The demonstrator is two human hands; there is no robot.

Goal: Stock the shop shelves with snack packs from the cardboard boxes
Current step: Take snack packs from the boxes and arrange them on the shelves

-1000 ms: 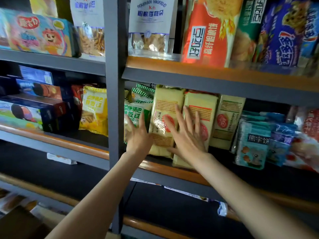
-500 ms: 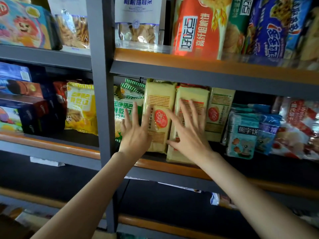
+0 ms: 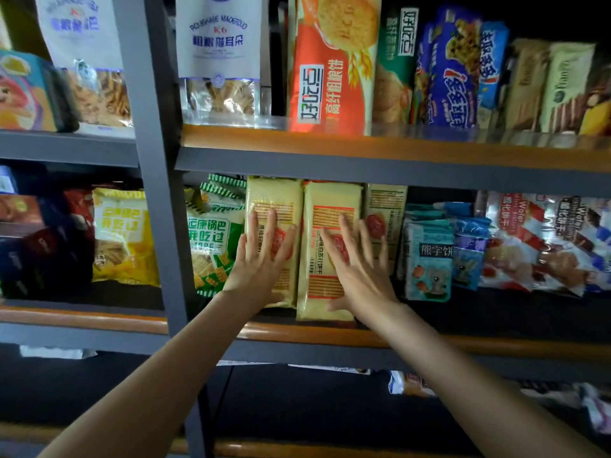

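Two tall yellow cracker packs stand upright side by side on the middle shelf (image 3: 330, 335). My left hand (image 3: 261, 259) lies flat with fingers spread on the left yellow pack (image 3: 274, 200). My right hand (image 3: 357, 269) presses flat, fingers apart, on the right yellow pack (image 3: 330, 200). Neither hand grips anything. A third yellow pack (image 3: 385, 209) stands behind, to the right. No cardboard box is in view.
A green snack bag (image 3: 211, 239) leans left of the packs, beside the grey upright post (image 3: 155, 193). Blue bear-biscuit bags (image 3: 428, 259) stand to the right. The upper shelf (image 3: 363, 150) holds an orange biscuit pack (image 3: 330, 61) and others. The lower shelf is dark.
My left hand slid from the green bag's edge onto the left yellow pack. Both packs now stand straighter and closer together. The view shifted slightly.
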